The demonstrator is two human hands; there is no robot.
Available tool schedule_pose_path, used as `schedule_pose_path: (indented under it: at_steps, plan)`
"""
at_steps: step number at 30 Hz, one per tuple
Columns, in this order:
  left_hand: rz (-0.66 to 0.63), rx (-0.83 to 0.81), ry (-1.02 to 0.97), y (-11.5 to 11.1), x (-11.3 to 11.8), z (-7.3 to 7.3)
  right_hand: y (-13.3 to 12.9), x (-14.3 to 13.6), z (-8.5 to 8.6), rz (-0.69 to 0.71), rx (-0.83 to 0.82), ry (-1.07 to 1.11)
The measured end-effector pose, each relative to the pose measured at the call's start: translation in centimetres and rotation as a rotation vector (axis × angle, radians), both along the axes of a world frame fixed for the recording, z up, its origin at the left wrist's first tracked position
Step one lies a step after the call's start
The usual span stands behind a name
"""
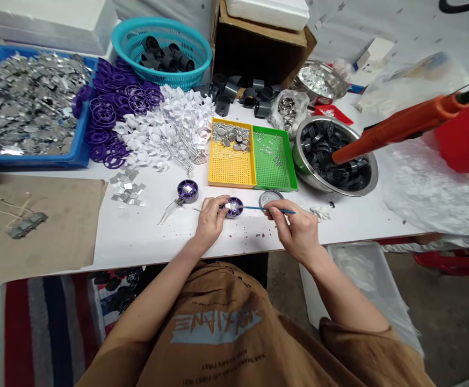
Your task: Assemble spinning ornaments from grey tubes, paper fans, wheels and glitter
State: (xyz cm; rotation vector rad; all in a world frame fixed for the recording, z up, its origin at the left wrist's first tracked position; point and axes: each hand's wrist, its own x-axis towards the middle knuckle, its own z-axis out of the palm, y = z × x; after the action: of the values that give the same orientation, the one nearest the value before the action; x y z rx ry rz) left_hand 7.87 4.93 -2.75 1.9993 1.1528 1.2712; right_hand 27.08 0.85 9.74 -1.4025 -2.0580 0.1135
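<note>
Near the table's front edge, my left hand [211, 219] grips a round purple part [235, 207] by its left side, with a small silvery piece at its middle. A thin blue stick [254, 208] is pinched in my right hand [296, 226], its tip over the purple part. Behind the right fingertips lies a round grey dish [271, 199], partly covered by them. Another purple part [188, 190] with a dark rim and wires rests to the left of my left hand. Small silvery plates [128, 188] lie farther left.
Yellow [232, 166] and green [276, 169] trays stand just behind my hands. A steel bowl [363, 185] of black parts is at the right, under an orange tool [399, 126]. White strips [165, 126], purple rings [105, 113] and a blue bin [36, 159] fill the back left.
</note>
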Motion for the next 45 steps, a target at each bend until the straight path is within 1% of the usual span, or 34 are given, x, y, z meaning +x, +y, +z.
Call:
schedule_pose_path:
  at_steps: [3, 8, 11, 14, 20, 27, 31, 38, 42, 45]
  plan:
    - [0.001, -0.007, 0.000, 0.0, 0.0, 0.1, 0.7, -0.6, 1.0, 0.040, -0.035, -0.059]
    - [-0.001, -0.011, 0.010, 0.0, 0.0, 0.0, 2.2, -2.1, 2.7, 0.167, -0.164, -0.186]
    - [-0.007, 0.003, 0.000, 0.1, 0.0, -0.1, 3.1, -3.1, 3.3, 0.228, -0.248, -0.260]
    - [-0.002, 0.017, 0.004, 0.2, 0.0, -0.1, 4.0, -3.9, 3.7, 0.242, -0.317, -0.314]
    - [0.002, 0.041, 0.014, 0.2, 0.0, -0.4, 5.2, -4.6, 4.1, 0.225, -0.377, -0.411]
    - [0.013, 0.039, 0.023, 0.3, 0.1, -0.5, 6.4, -4.9, 4.2, 0.254, -0.358, -0.457]
    - [0.007, 0.040, 0.022, 0.3, 0.0, -0.5, 6.5, -4.9, 4.3, 0.251, -0.345, -0.437]
    - [0.012, 0.020, 0.029, 0.3, 0.0, -0.7, 6.4, -4.9, 4.2, 0.246, -0.369, -0.436]
    - [0.011, 0.022, 0.028, 0.3, 0.0, -0.7, 6.7, -4.9, 4.3, 0.266, -0.363, -0.455]
    - [0.006, 0.028, 0.018, 0.4, 0.0, -0.6, 6.8, -4.8, 4.5, 0.282, -0.393, -0.458]
